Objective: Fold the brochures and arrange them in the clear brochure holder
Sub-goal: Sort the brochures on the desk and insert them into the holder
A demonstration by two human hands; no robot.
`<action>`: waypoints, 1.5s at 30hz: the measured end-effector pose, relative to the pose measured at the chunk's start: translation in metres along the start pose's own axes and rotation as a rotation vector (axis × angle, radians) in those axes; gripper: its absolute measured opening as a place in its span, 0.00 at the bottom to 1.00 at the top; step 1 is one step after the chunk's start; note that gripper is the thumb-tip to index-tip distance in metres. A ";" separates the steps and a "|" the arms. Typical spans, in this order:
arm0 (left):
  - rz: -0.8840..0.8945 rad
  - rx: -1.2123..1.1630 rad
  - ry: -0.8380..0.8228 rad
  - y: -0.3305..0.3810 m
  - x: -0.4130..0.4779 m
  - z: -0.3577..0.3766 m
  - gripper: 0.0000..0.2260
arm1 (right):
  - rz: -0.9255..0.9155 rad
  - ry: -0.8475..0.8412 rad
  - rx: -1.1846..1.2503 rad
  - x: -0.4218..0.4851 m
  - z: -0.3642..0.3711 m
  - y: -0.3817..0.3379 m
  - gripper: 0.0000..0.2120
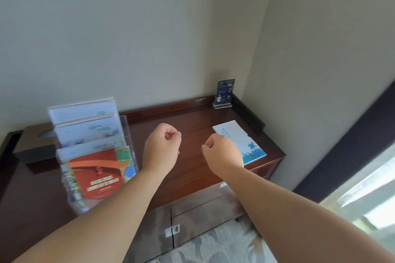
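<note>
With the left hand [162, 145] and right hand [222, 153] both curled on nothing, the right should open, draw the flat white-and-blue paper brochure [252, 145] lying just right of it nearer, then crease it squarely for the clear acrylic tiered holder [129, 132] at left.

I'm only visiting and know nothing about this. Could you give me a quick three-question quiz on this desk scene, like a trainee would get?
1. True or false: the left hand and the right hand each grip a brochure.
2. Where is the red brochure? A) flat on the desk B) in the front tier of the clear brochure holder C) leaning on the wall
3. Fill in: the white-and-blue brochure lies flat at the ___ end of the wooden desk.

Key: 1 false, both hands are curled and hold nothing; 2 B; 3 right.
</note>
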State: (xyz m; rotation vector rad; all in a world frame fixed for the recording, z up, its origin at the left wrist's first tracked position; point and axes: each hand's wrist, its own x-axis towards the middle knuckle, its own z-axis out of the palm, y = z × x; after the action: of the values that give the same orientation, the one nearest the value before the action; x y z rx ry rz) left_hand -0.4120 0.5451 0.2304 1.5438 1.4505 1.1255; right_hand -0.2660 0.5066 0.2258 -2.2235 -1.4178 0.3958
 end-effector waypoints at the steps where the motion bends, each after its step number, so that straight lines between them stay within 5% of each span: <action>1: -0.003 0.003 -0.015 0.004 0.000 0.015 0.05 | 0.011 -0.001 -0.003 0.007 -0.006 0.012 0.04; 10: -0.248 0.105 -0.206 0.010 0.014 0.172 0.03 | 0.083 -0.143 0.036 0.100 -0.054 0.149 0.08; 14: -0.409 0.144 -0.277 -0.008 0.022 0.233 0.14 | 0.175 -0.221 0.014 0.142 -0.050 0.204 0.12; 20: -0.521 0.189 -0.156 -0.037 0.045 0.287 0.17 | 0.309 -0.420 0.109 0.177 -0.015 0.239 0.27; 24: -0.759 -0.046 -0.107 -0.044 0.059 0.307 0.02 | 0.325 -0.519 0.134 0.183 0.001 0.248 0.23; 28: -0.888 -0.057 -0.085 -0.049 0.065 0.309 0.07 | 0.321 -0.550 0.118 0.188 -0.001 0.251 0.19; 32: -0.778 -0.038 -0.155 -0.035 0.069 0.288 0.10 | 0.297 -0.559 0.160 0.196 -0.011 0.239 0.14; 36: -0.604 -0.067 -0.146 0.000 0.079 0.232 0.09 | 0.157 -0.385 0.218 0.205 -0.026 0.187 0.15; 45: -0.236 -0.104 0.089 0.050 0.084 0.025 0.07 | -0.265 -0.274 0.454 0.170 -0.050 -0.003 0.07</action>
State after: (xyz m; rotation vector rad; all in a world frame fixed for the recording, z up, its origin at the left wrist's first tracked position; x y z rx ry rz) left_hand -0.3720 0.6247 0.2777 1.2284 1.5618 1.1204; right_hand -0.1725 0.6497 0.2711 -1.6420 -1.5495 0.8585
